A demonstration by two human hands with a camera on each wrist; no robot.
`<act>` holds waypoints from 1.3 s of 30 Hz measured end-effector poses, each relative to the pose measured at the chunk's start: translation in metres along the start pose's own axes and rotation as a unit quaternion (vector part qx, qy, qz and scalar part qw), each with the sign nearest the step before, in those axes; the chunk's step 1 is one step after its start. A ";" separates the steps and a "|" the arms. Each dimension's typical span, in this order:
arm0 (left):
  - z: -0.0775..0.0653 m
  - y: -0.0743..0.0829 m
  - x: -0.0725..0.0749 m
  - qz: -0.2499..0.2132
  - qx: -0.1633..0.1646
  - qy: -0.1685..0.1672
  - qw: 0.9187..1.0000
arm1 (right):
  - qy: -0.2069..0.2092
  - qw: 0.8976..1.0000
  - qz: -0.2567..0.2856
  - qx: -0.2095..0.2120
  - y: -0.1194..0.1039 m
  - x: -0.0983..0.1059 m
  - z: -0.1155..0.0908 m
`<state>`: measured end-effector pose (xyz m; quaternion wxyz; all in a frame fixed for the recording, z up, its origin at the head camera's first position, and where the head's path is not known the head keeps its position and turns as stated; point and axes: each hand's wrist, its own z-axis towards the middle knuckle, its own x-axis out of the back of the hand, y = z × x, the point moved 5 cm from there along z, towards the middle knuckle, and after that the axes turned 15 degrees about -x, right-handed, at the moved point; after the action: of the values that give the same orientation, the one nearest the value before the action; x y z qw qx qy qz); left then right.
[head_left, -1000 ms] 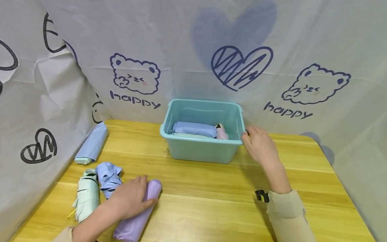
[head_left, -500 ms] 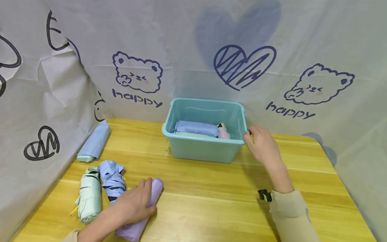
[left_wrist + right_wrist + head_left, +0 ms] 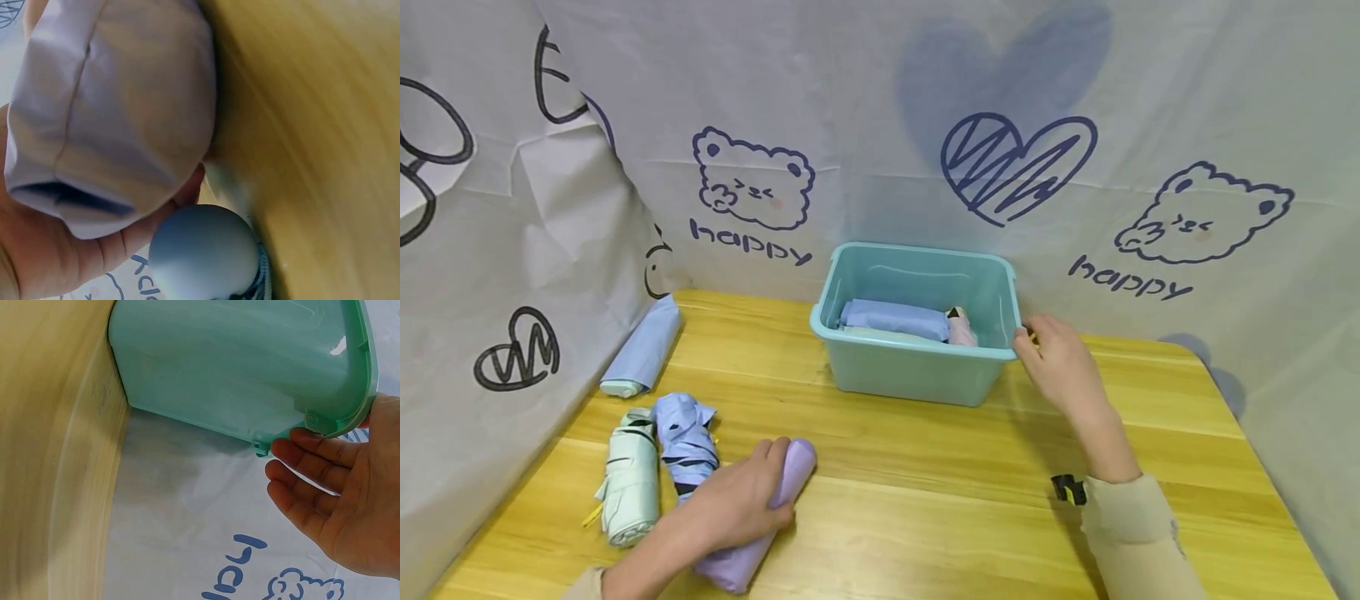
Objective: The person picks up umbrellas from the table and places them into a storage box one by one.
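In the head view my left hand (image 3: pixel 737 504) lies over a folded purple umbrella (image 3: pixel 797 468) in its fabric sleeve, thumb on the near side and fingers across the far side. The left wrist view shows the sleeve's end (image 3: pixel 125 112) between thumb and fingers, close by the wood. Just below it is a rounded blue-grey umbrella handle (image 3: pixel 203 250) with a cord. My right hand (image 3: pixel 1060 367) pinches the right rim of a teal plastic bin (image 3: pixel 917 375), its fingers (image 3: pixel 312 453) under the rim. A blue rolled umbrella (image 3: pixel 895 318) and a pink one (image 3: pixel 961 327) lie inside.
Left of the purple umbrella lie a strapped blue umbrella (image 3: pixel 688 442) and a mint green one (image 3: pixel 631 483). A light blue sleeved umbrella (image 3: pixel 643 346) rests against the left cloth. Printed cloth (image 3: pixel 880 200) hangs right behind the bin.
My left hand has moved slightly right and settled more closely round the purple umbrella. The head view has shifted a little left. My right hand keeps its place on the bin's rim.
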<state>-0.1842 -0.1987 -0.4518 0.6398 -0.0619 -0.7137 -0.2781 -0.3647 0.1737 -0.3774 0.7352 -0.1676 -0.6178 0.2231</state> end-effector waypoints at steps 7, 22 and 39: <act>0.002 -0.001 0.003 0.000 -0.006 0.044 0.999 | -0.004 1.000 -0.001 -0.005 -0.001 0.000 0.000; 0.021 0.009 0.026 -0.032 -0.006 0.143 0.989 | -0.003 1.000 -0.004 -0.003 -0.001 0.002 -0.001; 0.060 0.041 0.089 -0.038 -0.082 0.236 0.968 | -0.004 1.000 -0.007 -0.013 0.001 0.003 0.000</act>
<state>-0.2340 -0.1599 -0.3556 0.7717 -0.0200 -0.5191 -0.3668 -0.3643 0.1761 -0.3751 0.7320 -0.1718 -0.6247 0.2109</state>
